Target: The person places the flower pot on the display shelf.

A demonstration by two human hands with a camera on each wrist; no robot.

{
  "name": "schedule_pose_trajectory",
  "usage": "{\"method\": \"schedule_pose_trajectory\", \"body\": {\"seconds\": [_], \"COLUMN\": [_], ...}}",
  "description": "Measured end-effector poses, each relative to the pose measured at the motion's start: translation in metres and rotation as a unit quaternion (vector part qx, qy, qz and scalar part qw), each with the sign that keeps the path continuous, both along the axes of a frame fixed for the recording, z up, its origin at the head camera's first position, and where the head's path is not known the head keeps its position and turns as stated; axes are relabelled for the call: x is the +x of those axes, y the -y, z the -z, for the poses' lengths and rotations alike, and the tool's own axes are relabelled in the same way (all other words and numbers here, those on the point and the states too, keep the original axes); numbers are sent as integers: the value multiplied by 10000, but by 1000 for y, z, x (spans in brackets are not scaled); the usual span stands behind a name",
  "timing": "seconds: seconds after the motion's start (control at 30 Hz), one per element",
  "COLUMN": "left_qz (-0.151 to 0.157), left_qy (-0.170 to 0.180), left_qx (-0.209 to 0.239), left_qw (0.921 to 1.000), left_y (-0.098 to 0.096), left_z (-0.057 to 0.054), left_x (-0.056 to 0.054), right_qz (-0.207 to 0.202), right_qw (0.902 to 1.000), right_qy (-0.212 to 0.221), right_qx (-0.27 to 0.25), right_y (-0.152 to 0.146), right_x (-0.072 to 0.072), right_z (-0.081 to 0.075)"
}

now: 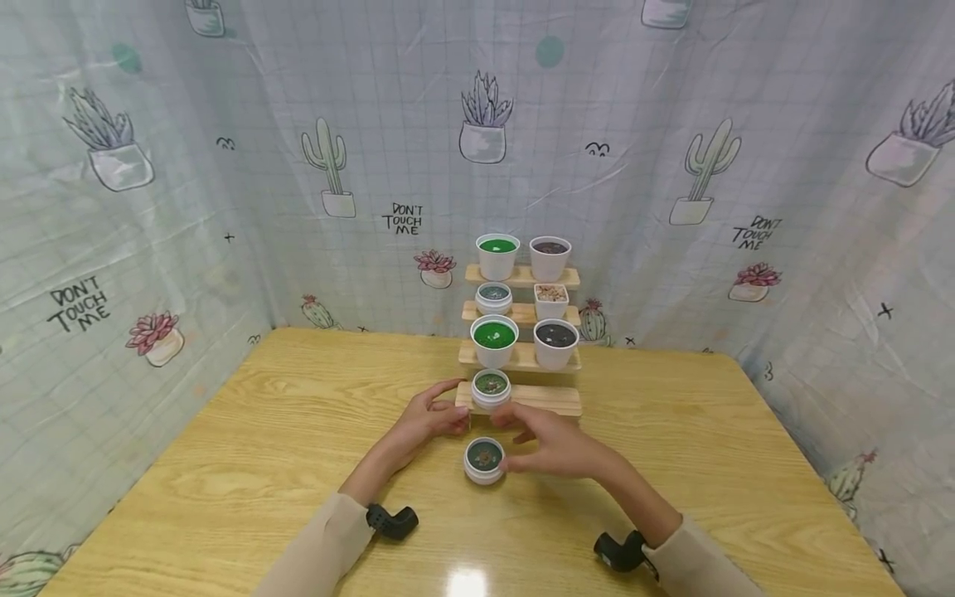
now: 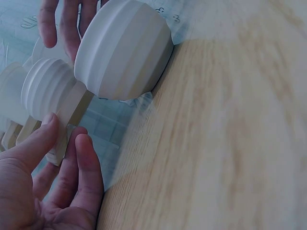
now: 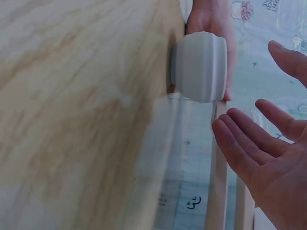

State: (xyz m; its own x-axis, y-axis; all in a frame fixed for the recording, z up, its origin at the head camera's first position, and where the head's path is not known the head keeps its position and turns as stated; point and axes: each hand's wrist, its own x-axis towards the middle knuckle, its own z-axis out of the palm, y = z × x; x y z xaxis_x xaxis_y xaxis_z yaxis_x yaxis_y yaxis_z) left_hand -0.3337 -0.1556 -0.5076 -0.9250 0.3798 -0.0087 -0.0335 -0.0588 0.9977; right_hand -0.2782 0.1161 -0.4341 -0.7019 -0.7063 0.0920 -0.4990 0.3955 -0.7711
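Note:
My left hand point(image 1: 421, 423) holds the left end of the lowest tier of a wooden stepped stand point(image 1: 545, 400), thumb on one side and fingers on the other in the left wrist view. A round white pot with a green top point(image 1: 492, 391) sits at the left of that tier. In front of the stand, a similar round white pot point(image 1: 483, 466) with a dark green top rests upright on the table. Just right of this pot hovers my right hand point(image 1: 555, 444), its fingers spread apart. The right wrist view shows nothing between its thumb and fingers.
Higher tiers carry white cups with green contents point(image 1: 496, 333), white cups with dark contents point(image 1: 555, 335), a round pot point(image 1: 493, 297) and a square pot with pale bits point(image 1: 551, 294). The wooden table point(image 1: 313, 414) backs onto a patterned curtain point(image 1: 388, 124).

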Motion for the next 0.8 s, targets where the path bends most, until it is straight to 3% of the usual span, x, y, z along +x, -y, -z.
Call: {"method": "schedule_pose_trajectory", "body": {"seconds": [0.23,0.8], "left_qz": [-44,-16], "left_qy": [7,-26], "left_qx": [-3,-35], "left_qw": [10000,10000], "left_y": [1,0], "left_z": [1,2], "left_x": [1,0], "right_qz": [-135,-164], "right_qw": [9996,9992], "right_qy": [265,343], "right_qx": [-28,145], "right_y": [4,8], "right_x": [0,0], "right_z": [10,20]}}
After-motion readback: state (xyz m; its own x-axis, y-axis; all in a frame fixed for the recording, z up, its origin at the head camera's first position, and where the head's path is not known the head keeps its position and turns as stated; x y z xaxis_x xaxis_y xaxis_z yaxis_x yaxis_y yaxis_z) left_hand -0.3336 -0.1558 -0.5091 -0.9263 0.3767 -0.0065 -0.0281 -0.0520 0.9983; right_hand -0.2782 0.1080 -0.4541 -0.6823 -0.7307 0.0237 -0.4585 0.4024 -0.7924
